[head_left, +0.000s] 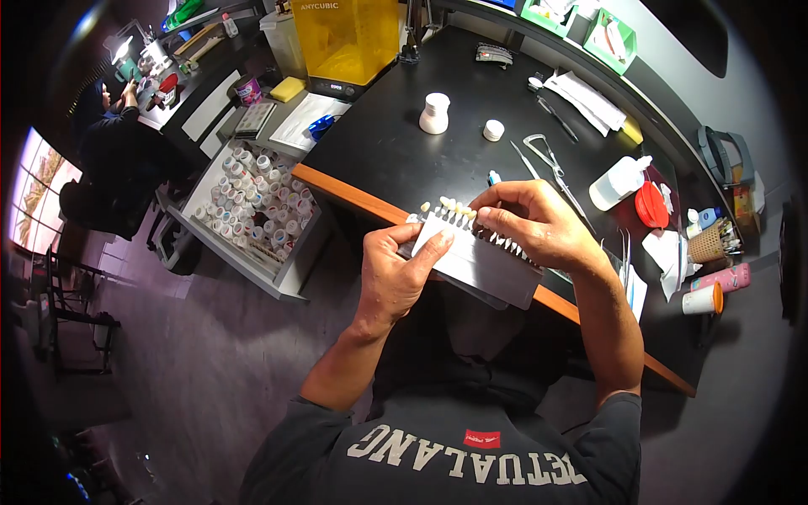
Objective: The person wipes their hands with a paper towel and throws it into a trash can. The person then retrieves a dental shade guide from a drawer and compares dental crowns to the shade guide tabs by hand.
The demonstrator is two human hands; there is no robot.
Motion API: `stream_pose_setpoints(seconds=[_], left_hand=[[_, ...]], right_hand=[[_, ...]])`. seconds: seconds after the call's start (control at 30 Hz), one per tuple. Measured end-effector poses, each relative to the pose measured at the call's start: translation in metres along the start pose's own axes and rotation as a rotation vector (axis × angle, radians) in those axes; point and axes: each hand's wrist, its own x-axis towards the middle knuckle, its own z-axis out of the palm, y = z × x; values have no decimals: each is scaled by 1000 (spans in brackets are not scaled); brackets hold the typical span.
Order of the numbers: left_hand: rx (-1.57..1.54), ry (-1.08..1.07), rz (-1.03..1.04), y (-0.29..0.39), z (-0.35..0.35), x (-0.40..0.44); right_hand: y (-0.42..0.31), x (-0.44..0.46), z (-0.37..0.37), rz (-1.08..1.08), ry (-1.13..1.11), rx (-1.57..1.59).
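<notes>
My left hand (393,271) is wrapped round the left end of a dental shade guide (488,268), a pale flat holder, with the thumb pressed on its front. A row of tooth-shaped shade tabs (455,208) stands along its upper edge. One tooth-coloured piece (425,207) sits apart at the left end, close to my left fingertips; what supports it I cannot make out. My right hand (539,220) is over the right part of the row, thumb and fingers pinched at a tab. Its fingers cover several tabs. The guide is tilted above the bench's front edge.
On the black bench (379,126) stand a white jar (434,114) and a small white lid (494,130). Calipers (543,154), a plastic bottle (619,183) and a red round container (651,204) lie right. An open drawer (286,269) of small jars juts out left. A person (109,126) sits farther left.
</notes>
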Motion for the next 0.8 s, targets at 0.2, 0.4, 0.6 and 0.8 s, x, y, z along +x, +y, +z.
stream_pose_setpoints(seconds=[0.2, 0.4, 0.6, 0.8], left_hand=[[122, 4, 62, 2, -2, -3], [172, -9, 78, 2, -3, -4], [146, -26, 57, -5, -9, -8], [94, 37, 76, -9, -20, -12]], right_hand=[[6, 8, 8, 1, 0, 58], [6, 10, 14, 1, 20, 19], [12, 11, 15, -38, 75, 33], [11, 6, -2, -143, 217, 279]])
